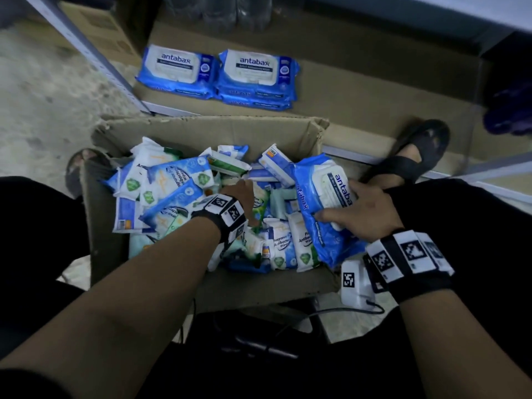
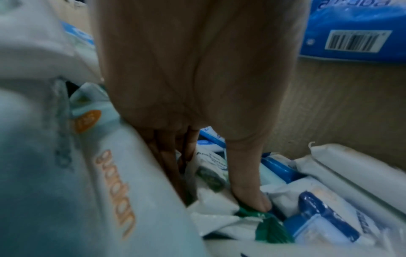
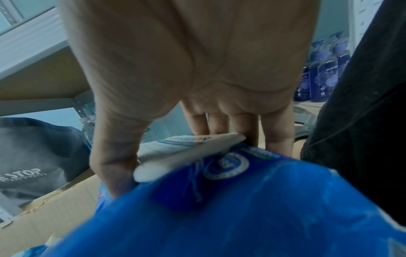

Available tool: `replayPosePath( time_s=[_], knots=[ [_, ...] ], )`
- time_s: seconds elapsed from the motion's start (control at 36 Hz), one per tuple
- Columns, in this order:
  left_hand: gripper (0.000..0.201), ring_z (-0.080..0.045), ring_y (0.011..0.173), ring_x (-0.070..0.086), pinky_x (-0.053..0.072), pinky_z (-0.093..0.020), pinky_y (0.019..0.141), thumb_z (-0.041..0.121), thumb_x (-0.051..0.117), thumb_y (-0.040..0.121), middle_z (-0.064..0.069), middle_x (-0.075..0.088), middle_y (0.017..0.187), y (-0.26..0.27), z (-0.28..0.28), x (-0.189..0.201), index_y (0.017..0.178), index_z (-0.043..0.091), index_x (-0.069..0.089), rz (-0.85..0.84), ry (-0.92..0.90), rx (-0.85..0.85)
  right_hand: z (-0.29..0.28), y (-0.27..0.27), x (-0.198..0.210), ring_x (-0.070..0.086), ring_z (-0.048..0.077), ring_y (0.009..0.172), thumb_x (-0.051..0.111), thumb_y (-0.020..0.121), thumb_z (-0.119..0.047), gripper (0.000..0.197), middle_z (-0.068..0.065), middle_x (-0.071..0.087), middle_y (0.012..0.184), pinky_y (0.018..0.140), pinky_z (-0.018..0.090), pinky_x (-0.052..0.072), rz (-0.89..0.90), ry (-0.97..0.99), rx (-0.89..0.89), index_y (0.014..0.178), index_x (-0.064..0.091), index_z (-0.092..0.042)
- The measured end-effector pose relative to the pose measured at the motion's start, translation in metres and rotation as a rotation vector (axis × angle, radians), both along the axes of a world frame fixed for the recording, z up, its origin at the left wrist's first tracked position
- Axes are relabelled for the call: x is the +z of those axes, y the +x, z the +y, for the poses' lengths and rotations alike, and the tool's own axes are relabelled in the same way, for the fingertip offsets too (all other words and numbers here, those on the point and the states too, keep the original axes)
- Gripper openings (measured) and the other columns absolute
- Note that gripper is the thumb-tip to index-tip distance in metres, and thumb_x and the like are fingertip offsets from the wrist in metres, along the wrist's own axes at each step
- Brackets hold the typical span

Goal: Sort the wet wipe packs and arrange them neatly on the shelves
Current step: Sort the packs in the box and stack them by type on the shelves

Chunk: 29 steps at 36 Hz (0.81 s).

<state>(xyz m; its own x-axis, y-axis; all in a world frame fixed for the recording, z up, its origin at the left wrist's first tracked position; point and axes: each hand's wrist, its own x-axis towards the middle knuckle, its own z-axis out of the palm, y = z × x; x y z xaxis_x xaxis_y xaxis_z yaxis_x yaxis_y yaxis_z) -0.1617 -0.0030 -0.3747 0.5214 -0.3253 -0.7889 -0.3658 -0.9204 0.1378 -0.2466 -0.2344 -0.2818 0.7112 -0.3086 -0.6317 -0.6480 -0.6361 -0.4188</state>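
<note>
Rt hand [image 1: 364, 208] round blue antabax pack [image 1: 325, 205], box edge.

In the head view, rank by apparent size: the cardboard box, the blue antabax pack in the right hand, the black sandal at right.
1. cardboard box
2. blue antabax pack, nearer the camera
3. black sandal, though partly hidden by the leg

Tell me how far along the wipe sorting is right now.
Early stage. Done: blue Antabax packs sit on the shelf in two side-by-side piles. In hand: the right hand grips another big blue pack at the box's right edge, while the left hand digs among the small packs. Left: the box is still heaped with mixed packs.
</note>
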Motion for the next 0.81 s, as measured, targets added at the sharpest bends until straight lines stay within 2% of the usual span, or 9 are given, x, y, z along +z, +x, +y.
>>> replayPosePath(
  time_s=[0.14,0.31,0.44,0.5,0.56,0.58,0.67,0.72,0.81],
  knots=[
    [0.105,-0.033,0.134,0.041,0.040,-0.039,0.102,0.062,0.066,0.082,-0.019,0.031,0.153,0.000,0.001,0.005,0.149,-0.002,0.018,0.008,-0.019,-0.050,0.000,-0.003,0.003,0.068,0.011,0.082,0.083,0.045,-0.058,0.063,-0.012,0.072,0.088,0.080,0.037,0.059,-0.018,0.011,-0.015,0.098,0.067,-0.029],
    [0.109,-0.034,0.140,0.028,0.037,-0.049,0.108,0.061,0.073,0.075,-0.015,0.023,0.154,-0.012,0.004,-0.002,0.149,0.004,0.017,-0.001,-0.005,0.000,0.001,-0.004,-0.001,0.067,0.011,0.083,0.082,0.043,-0.060,0.067,-0.012,0.072,0.089,0.080,0.037,0.058,-0.044,0.011,-0.026,0.100,0.066,-0.029],
    [0.122,-0.037,0.132,0.044,0.045,-0.043,0.097,0.051,0.078,0.076,-0.022,0.027,0.154,-0.007,0.000,0.002,0.152,-0.005,0.000,0.021,0.006,0.037,0.001,-0.004,-0.004,0.068,0.012,0.084,0.078,0.036,-0.066,0.074,-0.012,0.072,0.089,0.080,0.038,0.059,-0.045,0.022,-0.031,0.100,0.066,-0.030],
    [0.128,-0.036,0.135,0.041,0.044,-0.040,0.101,0.048,0.080,0.076,-0.023,0.025,0.156,-0.004,0.003,0.002,0.152,-0.003,-0.009,0.028,0.006,0.061,0.001,-0.003,-0.005,0.068,0.012,0.084,0.078,0.035,-0.066,0.076,-0.012,0.072,0.089,0.080,0.038,0.059,-0.050,0.021,-0.028,0.100,0.066,-0.030],
    [0.125,-0.034,0.139,0.036,0.040,-0.040,0.107,0.046,0.083,0.072,-0.020,0.022,0.158,-0.001,0.004,0.004,0.154,-0.001,0.002,0.074,0.006,0.076,0.000,-0.002,-0.005,0.069,0.012,0.082,0.078,0.035,-0.067,0.076,-0.012,0.072,0.088,0.080,0.037,0.059,-0.045,0.019,-0.023,0.100,0.066,-0.029],
    [0.116,-0.033,0.135,0.041,0.044,-0.040,0.104,0.043,0.085,0.069,-0.020,0.030,0.154,0.002,0.004,0.007,0.152,-0.001,0.019,0.110,0.007,0.075,0.000,-0.002,-0.006,0.069,0.012,0.081,0.078,0.034,-0.067,0.075,-0.011,0.072,0.086,0.079,0.037,0.059,-0.043,0.020,-0.023,0.098,0.066,-0.029],
    [0.066,-0.027,0.089,0.060,0.051,-0.034,0.070,0.035,0.090,0.062,-0.012,0.064,0.106,0.010,-0.001,0.024,0.113,0.001,0.066,0.210,-0.019,0.026,0.001,-0.001,-0.007,0.068,0.014,0.080,0.077,0.033,-0.066,0.074,-0.010,0.072,0.084,0.077,0.037,0.060,-0.033,0.026,-0.022,0.095,0.065,-0.028],
    [0.048,-0.024,0.075,0.061,0.047,-0.029,0.059,0.035,0.090,0.060,-0.008,0.066,0.084,0.012,-0.001,0.034,0.091,0.003,0.073,0.232,-0.002,-0.027,0.002,0.000,-0.009,0.068,0.016,0.083,0.077,0.032,-0.067,0.073,-0.010,0.071,0.084,0.077,0.037,0.059,-0.040,0.019,-0.020,0.093,0.064,-0.028],
    [0.034,-0.020,0.065,0.056,0.041,-0.026,0.052,0.035,0.087,0.060,-0.003,0.059,0.068,0.016,0.004,0.054,0.069,0.009,0.067,0.210,0.039,-0.049,0.002,-0.002,-0.010,0.068,0.013,0.082,0.081,0.040,-0.062,0.063,-0.012,0.071,0.084,0.076,0.033,0.059,-0.065,0.000,-0.011,0.091,0.064,-0.029]
  ],
)
